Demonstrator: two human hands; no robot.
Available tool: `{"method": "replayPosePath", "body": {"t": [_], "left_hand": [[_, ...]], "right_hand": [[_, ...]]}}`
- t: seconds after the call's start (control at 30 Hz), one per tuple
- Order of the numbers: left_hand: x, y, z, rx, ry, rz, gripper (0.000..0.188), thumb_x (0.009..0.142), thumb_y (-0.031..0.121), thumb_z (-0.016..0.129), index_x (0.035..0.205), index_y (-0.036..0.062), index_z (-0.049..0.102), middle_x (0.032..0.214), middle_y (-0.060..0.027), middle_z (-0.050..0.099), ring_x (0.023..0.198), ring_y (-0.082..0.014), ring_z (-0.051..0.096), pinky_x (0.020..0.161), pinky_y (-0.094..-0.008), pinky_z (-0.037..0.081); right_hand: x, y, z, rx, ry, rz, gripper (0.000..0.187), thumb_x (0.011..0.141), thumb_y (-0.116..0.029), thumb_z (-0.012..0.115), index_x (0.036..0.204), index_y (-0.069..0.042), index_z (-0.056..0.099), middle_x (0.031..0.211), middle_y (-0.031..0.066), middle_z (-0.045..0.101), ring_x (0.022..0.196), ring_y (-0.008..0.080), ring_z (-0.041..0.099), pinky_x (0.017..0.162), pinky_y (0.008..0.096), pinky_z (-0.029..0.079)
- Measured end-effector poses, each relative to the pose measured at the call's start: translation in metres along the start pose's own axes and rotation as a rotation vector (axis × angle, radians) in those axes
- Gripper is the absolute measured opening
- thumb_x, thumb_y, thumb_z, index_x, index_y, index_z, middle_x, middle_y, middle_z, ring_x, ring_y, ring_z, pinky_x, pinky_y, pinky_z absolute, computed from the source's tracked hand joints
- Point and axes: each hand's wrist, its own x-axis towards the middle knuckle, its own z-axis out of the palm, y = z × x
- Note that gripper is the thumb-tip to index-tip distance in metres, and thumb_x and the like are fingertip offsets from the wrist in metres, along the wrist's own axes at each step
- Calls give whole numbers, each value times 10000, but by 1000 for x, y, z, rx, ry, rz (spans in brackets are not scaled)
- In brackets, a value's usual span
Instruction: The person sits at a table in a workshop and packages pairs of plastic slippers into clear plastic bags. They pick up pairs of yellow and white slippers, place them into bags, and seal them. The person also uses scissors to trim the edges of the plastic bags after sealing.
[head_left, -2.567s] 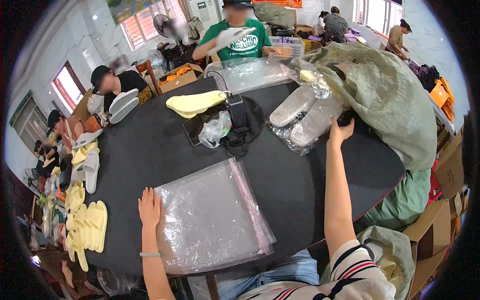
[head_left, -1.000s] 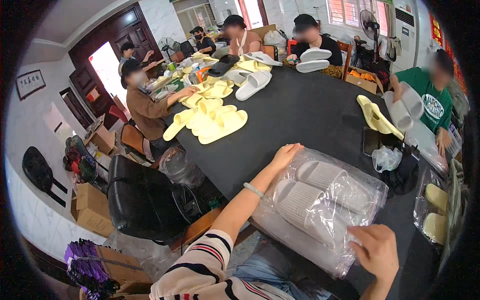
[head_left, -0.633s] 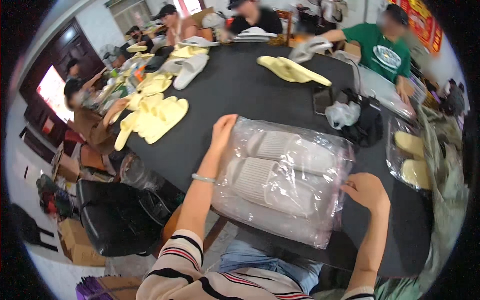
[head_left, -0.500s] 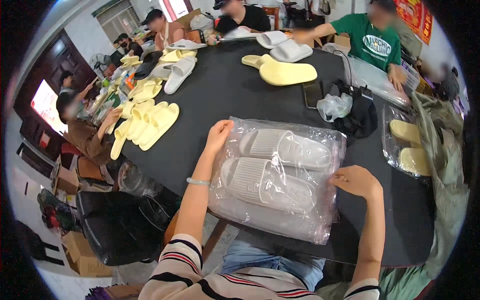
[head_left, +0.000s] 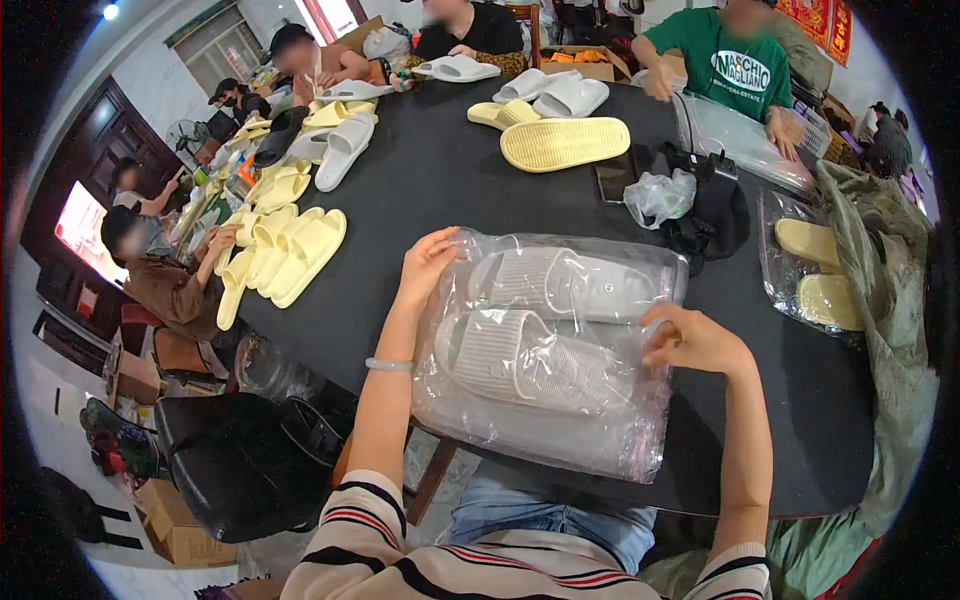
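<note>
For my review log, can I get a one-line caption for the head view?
Left hand and right hand press a clear plastic bag holding two grey slippers on a black table.

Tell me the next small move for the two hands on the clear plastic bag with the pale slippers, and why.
Probably fold the open flap shut. The clear plastic bag already holds both pale ribbed slippers side by side, the left hand lies flat on its far left corner and the right hand pinches its right edge.
</note>
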Motion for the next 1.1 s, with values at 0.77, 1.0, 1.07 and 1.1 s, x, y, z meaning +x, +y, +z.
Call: {"method": "replayPosePath", "body": {"t": [0.77,1.0,1.07,1.1], "left_hand": [[1,4,2,-138,-120,-225,446,919,76,525,1355,-6,479,1338,-130,543,1136,-190,555,944,-304,456],[7,-2,1,-269,-71,-272,411,953,148,529,1317,-41,502,1334,-148,549,1195,-217,542,975,-337,460],[6,0,2,-266,-48,-270,415,967,181,519,1316,-42,504,1332,-146,552,1184,-209,548,952,-330,467],[5,1,3,-252,-34,-266,419,973,199,512,1316,-43,504,1333,-146,552,1179,-206,549,940,-325,469]], "right_hand": [[12,-59,127,-895,47,-672,273,758,-278,685,1006,-181,626,1033,5,576,890,171,546,778,336,397],[18,-44,135,-952,165,-696,212,728,-188,617,936,-151,633,858,-15,566,820,156,556,756,335,409],[18,-41,135,-928,155,-733,187,753,-182,552,921,-132,615,816,-4,546,812,157,557,750,334,417],[17,-42,134,-899,167,-750,188,743,-180,555,914,-126,614,818,-4,549,809,158,558,749,331,419]]}}
